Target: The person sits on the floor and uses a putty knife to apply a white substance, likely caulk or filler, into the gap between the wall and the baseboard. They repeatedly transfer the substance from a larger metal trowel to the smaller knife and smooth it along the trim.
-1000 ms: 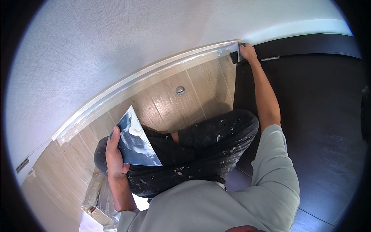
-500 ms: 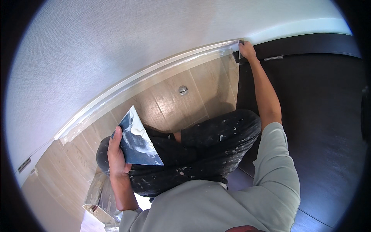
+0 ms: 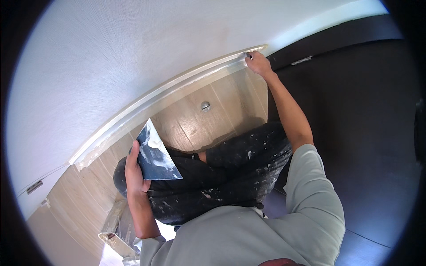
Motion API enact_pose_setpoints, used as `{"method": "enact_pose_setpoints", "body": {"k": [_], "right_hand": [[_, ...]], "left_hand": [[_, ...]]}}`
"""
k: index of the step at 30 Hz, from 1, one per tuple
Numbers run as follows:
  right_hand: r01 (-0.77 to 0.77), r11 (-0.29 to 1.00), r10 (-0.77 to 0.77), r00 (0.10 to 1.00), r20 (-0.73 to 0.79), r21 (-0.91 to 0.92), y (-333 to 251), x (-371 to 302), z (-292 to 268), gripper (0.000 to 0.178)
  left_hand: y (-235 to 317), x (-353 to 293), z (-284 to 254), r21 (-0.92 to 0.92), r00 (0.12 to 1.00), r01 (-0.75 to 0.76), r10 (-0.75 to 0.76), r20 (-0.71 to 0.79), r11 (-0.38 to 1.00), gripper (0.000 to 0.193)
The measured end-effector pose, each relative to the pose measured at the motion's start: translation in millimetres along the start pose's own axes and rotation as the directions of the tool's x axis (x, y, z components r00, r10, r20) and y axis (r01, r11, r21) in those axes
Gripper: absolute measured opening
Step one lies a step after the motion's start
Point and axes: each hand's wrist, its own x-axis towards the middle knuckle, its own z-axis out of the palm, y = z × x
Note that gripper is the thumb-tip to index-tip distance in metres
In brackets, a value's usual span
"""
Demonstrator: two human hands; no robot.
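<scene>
My left hand (image 3: 134, 170) is closed around a wide putty knife (image 3: 155, 153), its thumb lying along the blade. The blue-grey blade faces up above my left thigh, with white putty smeared along its outer edge. At the far right end of the skirting board (image 3: 177, 80), my right hand (image 3: 258, 63) grips a small putty knife (image 3: 248, 55), mostly hidden by the fingers. The small tool is against the pale strip at the foot of the wall. White smears show along this strip.
A light wall (image 3: 146, 48) rises beyond the skirting. Wood-look floor (image 3: 182, 115) has a round metal fitting (image 3: 205, 106) in it. To my right is a large dark panel (image 3: 350, 115). A putty-stained box-like thing (image 3: 117, 244) stands at lower left, beside my paint-spotted trousers (image 3: 213, 181).
My right hand has moved left along the skirting, away from the dark panel's corner. The left hand keeps its hold on the wide putty knife. The whole view has shifted slightly.
</scene>
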Motion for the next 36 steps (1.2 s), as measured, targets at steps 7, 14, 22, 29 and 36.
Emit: {"method": "enact_pose_setpoints", "body": {"k": [7, 14, 22, 29, 36], "right_hand": [[0.234, 0.791, -0.146, 0.969, -0.197, 0.566, -67, -131, -40, 0.037], [0.942, 0.299, -0.763, 0.332, -0.555, 0.152, -169, -280, -94, 0.056], [0.973, 0.209, -0.830, 0.122, -0.544, -0.101, -154, -280, -108, 0.058], [0.879, 0.281, -0.566, 0.475, -0.674, 0.385, -158, -297, -115, 0.044], [0.761, -0.077, -0.140, 0.632, -0.763, 0.644, -203, -345, -117, 0.050]], "left_hand": [[-1, -6, 10, -0.056, 0.998, -0.042, 0.045, 0.048, 0.998, 0.040], [-23, -37, 64, -0.185, 0.958, 0.143, -0.088, 0.274, 0.972, 0.036], [-18, -103, 99, -0.182, 0.981, -0.036, 0.069, 0.181, 0.983, 0.035], [-17, -108, 110, -0.260, 0.912, -0.348, 0.389, 0.130, 0.901, 0.041], [-30, -103, 139, -0.409, 0.871, -0.441, 0.491, 0.021, 0.799, 0.041]]}}
